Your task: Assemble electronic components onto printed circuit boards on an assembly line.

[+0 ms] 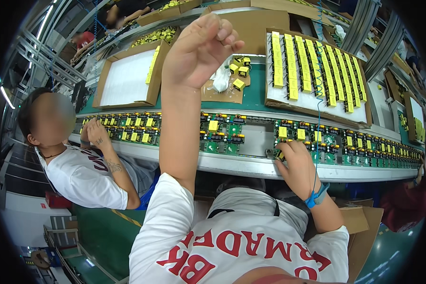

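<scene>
My left hand (199, 49) is raised above the far side of the line with its fingers curled in. Whatever it holds, if anything, is hidden. Several loose yellow transformers (238, 84) lie beyond it on a piece of cardboard, beside a crumpled white bag (221, 78). At the near edge of the conveyor, my right hand (298, 165) pinches a yellow transformer (280, 155) between thumb and fingers, low over the green circuit boards (324, 157). A blue wrist strap (317, 195) with a coiled cord circles that wrist.
A carton (270, 102) holding rows of yellow transformers stands at the back right. Another carton (123, 78), mostly bare white inside, is back left. The conveyor's metal rail (241, 164) runs across in front of me. A co-worker (87, 175) sits at my left, hands over the boards.
</scene>
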The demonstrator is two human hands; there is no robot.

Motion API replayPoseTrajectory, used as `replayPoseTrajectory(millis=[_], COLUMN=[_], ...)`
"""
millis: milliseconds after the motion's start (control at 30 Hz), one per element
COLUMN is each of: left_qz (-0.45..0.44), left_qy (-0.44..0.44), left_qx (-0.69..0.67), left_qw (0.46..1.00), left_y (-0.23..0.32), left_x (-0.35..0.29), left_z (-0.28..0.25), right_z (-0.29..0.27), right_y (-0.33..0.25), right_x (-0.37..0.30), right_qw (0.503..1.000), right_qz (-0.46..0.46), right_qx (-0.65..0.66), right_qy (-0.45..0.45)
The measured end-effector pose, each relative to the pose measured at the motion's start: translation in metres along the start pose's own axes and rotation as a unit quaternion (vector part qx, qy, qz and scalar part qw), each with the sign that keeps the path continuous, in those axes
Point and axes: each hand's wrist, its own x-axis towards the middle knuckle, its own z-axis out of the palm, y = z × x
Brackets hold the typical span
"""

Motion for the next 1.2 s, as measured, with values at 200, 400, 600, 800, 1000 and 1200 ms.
replayPoseTrajectory(millis=[200,400,600,800,1000,1200], left_qz=[0.001,-0.017,-0.021,-0.123,-0.206,-0.187], left_qy=[0.045,0.006,0.021,0.184,0.048,0.059], left_qx=[-0.047,0.003,-0.005,0.512,0.722,0.701], left_qw=[0.998,1.0,1.0,0.83,0.658,0.685], left_y=[-0.001,0.002,0.0,-0.043,-0.133,-0.15], left_x=[-0.003,-0.004,-0.006,-0.038,-0.148,-0.168], left_z=[0.006,0.004,0.007,0.063,0.131,0.144], right_z=[0.0,-0.001,-0.001,-0.001,-0.006,-0.006], right_y=[0.0,0.001,0.001,0.003,0.009,0.014], right_x=[-0.001,-0.001,-0.002,-0.003,-0.011,-0.008], right_qw=[1.0,1.0,1.0,1.0,0.997,0.991], right_qz=[-0.005,-0.004,-0.005,-0.002,0.002,0.014], right_qx=[0.01,0.015,0.017,0.031,0.071,0.13], right_qy=[0.003,0.0,0.003,0.004,-0.005,-0.008])
